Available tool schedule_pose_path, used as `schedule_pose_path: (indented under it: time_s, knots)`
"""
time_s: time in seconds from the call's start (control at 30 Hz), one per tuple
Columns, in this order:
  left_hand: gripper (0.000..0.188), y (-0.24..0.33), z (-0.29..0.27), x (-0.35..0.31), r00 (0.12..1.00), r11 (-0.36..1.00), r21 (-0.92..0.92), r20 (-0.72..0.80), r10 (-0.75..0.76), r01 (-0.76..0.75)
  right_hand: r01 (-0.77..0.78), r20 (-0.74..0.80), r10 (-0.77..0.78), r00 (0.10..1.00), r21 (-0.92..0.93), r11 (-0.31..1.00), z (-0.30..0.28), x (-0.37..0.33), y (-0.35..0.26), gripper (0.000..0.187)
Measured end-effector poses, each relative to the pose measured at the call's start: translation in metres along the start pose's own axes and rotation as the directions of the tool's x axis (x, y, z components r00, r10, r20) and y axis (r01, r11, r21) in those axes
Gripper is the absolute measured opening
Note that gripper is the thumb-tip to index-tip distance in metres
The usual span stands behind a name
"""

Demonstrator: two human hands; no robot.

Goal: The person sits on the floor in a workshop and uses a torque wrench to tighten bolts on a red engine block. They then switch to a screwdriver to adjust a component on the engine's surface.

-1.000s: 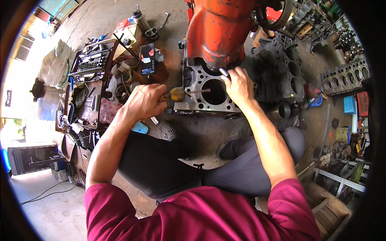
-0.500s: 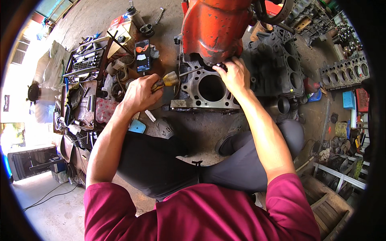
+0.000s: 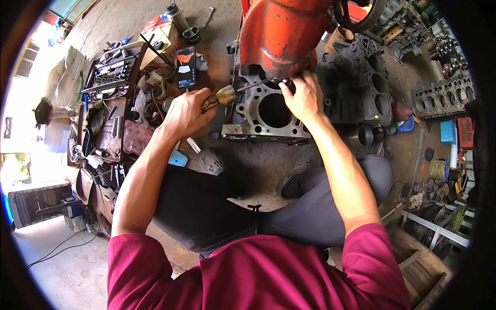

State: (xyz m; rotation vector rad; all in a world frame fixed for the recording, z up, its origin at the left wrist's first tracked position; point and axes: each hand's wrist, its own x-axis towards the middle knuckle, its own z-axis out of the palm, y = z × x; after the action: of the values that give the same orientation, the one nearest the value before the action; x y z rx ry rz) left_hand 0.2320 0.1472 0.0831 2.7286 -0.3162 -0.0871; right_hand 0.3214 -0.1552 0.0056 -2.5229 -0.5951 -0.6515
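We see the left hand (image 3: 190, 111), fingers closed around a yellow-handled tool with a thin metal shaft (image 3: 226, 95). Tool sits by the upper left of a grey metal engine block with a round bore (image 3: 251, 109). Shaft slants up to the right, tip near a small dark piece (image 3: 288, 84) under a chipped orange-red metal housing (image 3: 281, 39). Right hand (image 3: 305, 99) is at that piece, fingers curled; we can't tell if they grip it. Black smartphone (image 3: 186, 68), screen lit, left of the housing.
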Motion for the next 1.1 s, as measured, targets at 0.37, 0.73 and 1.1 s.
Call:
schedule_pose_path:
  time_s: [0.37, 0.73, 1.1]
  knots:
    - [0.03, 0.0, 0.01, 0.005, 1.0, 1.0, -0.029, -0.014, -0.002, 0.002, 0.005, -0.003, -0.005, 1.0, 0.001, 1.0, 0.004, 0.0, 0.001, 0.026]
    - [0.04, 0.003, 0.028, 0.013, 0.994, 0.947, -0.302, 0.032, -0.108, 0.113, -0.014, 0.016, 0.014, 1.0, 0.019, 1.0, 0.005, 0.001, 0.002, 0.026]
    - [0.028, -0.001, 0.041, 0.014, 0.87, 0.474, -0.732, 0.447, -0.209, 0.49, 0.012, -0.008, -0.012, 1.0, 0.009, 1.0, 0.002, 0.003, -0.001, 0.025]
